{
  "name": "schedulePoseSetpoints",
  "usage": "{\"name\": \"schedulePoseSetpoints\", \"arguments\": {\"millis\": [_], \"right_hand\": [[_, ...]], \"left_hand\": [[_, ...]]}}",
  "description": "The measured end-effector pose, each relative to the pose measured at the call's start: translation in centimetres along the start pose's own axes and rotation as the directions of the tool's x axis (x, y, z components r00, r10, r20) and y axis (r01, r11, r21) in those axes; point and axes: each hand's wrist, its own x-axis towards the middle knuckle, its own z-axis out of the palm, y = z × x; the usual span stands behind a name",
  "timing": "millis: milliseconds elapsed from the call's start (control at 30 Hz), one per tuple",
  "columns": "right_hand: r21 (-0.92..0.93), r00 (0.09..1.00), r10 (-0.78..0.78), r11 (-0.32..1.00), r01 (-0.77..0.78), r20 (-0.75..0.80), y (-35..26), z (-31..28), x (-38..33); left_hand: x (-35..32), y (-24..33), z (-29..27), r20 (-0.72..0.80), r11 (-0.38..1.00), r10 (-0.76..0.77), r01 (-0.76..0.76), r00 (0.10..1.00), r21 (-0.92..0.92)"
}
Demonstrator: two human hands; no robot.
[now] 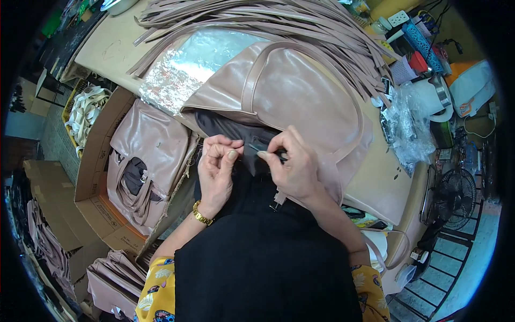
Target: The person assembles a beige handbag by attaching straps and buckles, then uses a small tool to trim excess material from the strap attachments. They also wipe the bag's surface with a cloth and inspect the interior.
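Straps (252,16) lie behind the bag (308,91), a box (95,161) to its left.

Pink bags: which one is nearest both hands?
The large bag on the table, its dark lining showing beside the left hand and right hand; the one in the cardboard box sits farther left.

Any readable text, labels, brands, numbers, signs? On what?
Cardboard box: dark print on its sides, small; not transcribed.
White bag at right: orange mark, too small to read.
Pinkish handbag by the hands: no print I can make out.
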Motion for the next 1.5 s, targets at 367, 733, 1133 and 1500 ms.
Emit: {"name": "schedulePoseSetpoints", "arguments": {"millis": [367,733,1133,1500], "right_hand": [[-0.224,0.978,0.202,0.957,-0.186,0.048,3.0,-8.6,0.2],[-0.368,0.893,-0.431,0.816,0.446,0.126,-8.9,-12.2,5.7],[-0.386,0.937,-0.340,0.877,0.287,-0.075,0.2,-14.0,8.7],[-0.098,0.887,0.131,0.976,-0.193,-0.443,4.9,-16.3,-2.5]], "left_hand": [[1.7,4.4,6.4,0.745,0.247,-0.107,-0.709,0.658,0.661],[16.4,3.0,11.0,0.773,0.579,0.144,-0.686,0.618,0.440],[8.1,1.3,15.9,0.750,0.901,0.084,-0.372,0.656,0.224],[12.2,2.7,20.1,0.829,0.811,-0.329,-0.315,0.452,0.494]]}}
